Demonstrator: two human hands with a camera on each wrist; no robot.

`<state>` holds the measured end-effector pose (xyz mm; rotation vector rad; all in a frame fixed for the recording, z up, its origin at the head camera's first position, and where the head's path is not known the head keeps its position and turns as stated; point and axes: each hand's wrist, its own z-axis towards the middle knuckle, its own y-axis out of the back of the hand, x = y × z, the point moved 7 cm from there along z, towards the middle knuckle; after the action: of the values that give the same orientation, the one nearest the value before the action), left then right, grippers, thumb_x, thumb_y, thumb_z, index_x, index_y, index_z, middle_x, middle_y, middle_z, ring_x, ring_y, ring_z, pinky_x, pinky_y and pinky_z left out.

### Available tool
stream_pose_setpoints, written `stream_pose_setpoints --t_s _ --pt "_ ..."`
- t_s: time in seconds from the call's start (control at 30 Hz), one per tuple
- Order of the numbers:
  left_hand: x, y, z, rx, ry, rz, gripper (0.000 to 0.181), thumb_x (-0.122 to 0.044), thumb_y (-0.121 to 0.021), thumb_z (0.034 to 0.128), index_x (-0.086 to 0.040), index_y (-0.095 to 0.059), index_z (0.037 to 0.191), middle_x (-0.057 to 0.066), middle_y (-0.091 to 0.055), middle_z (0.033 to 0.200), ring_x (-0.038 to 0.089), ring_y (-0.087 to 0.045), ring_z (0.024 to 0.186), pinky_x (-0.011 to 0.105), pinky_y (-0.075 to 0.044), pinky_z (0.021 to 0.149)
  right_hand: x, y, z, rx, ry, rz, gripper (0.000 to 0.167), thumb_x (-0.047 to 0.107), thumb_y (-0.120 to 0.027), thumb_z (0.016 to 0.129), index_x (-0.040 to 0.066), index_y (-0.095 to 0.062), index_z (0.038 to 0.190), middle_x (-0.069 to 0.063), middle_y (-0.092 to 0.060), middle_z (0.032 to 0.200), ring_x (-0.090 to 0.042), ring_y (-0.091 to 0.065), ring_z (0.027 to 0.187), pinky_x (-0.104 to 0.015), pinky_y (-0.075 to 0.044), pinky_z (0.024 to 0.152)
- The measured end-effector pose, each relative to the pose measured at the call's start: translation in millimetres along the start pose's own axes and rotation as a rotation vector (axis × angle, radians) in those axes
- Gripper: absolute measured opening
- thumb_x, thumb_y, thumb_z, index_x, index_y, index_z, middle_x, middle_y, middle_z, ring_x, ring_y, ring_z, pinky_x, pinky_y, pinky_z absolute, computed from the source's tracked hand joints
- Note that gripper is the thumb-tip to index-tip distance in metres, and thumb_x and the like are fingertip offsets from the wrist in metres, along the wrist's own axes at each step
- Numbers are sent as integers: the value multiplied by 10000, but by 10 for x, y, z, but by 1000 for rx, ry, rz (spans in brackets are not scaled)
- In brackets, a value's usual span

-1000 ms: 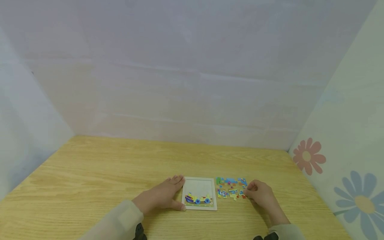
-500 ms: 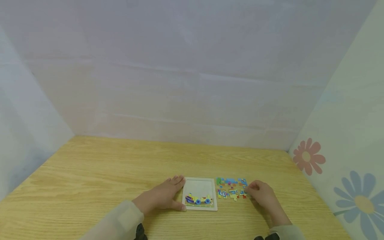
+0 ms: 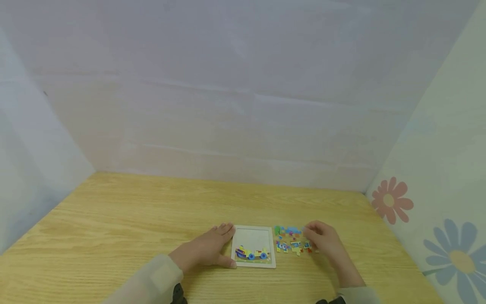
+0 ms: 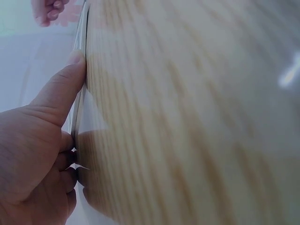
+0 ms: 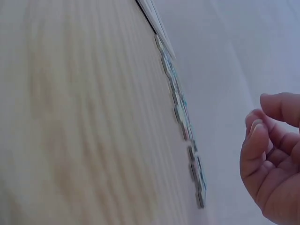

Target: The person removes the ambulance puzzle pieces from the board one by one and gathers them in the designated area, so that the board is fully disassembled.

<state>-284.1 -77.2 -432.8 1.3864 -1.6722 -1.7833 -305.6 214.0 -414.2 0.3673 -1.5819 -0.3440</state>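
A white-rimmed puzzle tray [image 3: 272, 248] lies flat on the table, with fitted puzzle pieces [image 3: 252, 254] showing a blue-wheeled vehicle along its near side. My left hand [image 3: 209, 248] rests against the tray's left edge, its thumb at the near corner; the left wrist view shows the thumb [image 4: 61, 89] along that edge. To the right of the tray lie several loose puzzle pieces [image 3: 296, 248]. Over their right end hovers my right hand [image 3: 327, 245], hiding some from the head view. In the right wrist view its fingers [image 5: 255, 145] are loosely bent, apart from the thumb, with nothing visible between them.
The wooden table [image 3: 152, 211] reaches back to a pale cloth wall [image 3: 228, 126]. On the right stands a panel printed with a red flower [image 3: 389, 200] and a blue flower [image 3: 461, 259].
My right hand has moved up and slightly left, from the near right loose pieces to the far right ones. The left hand and the tray stay in place.
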Motion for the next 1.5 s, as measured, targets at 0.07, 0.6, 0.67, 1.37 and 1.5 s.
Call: stream_pose_setpoints --t_s 0.07,0.6,0.67,1.37,1.5 --pt "5 -1 5 -1 2 10 992 -596 -630 752 -6 -250 1453 148 -185 1531 322 -165 1407 471 -174 1140 58 -49 -4 8 17 22 227 168 -593 908 -32 -598 1015 -52 -539 712 -117 -461 553 -260 -466 497" --pt "48 -21 41 -1 9 36 1001 -608 -623 745 -14 -246 1457 144 -190 1532 315 -167 1407 463 -171 1143 424 -686 -27 243 145 26 204 154 -607 896 -24 -598 994 -31 -539 723 -115 -459 571 -201 -422 486" --pt "54 -25 51 -1 9 40 1001 -613 -619 745 -17 -248 1457 142 -188 1532 315 -167 1407 463 -172 1143 460 -781 -33 279 158 -9 187 167 -619 888 0 -606 970 -27 -544 725 -123 -466 580 -189 -409 477" --pt "-6 22 26 -21 -20 31 982 -590 -634 759 26 -277 1435 182 -218 1514 340 -193 1395 481 -209 1127 682 -1375 -93 455 333 -294 149 161 -683 831 58 -654 934 49 -583 776 -78 -511 696 -202 -452 597" --pt "-12 25 14 -18 -20 31 975 -585 -634 764 23 -275 1437 180 -211 1517 340 -187 1397 483 -204 1128 689 -1443 -101 466 344 -323 165 173 -714 804 75 -663 927 65 -585 755 -59 -509 679 -201 -450 604"
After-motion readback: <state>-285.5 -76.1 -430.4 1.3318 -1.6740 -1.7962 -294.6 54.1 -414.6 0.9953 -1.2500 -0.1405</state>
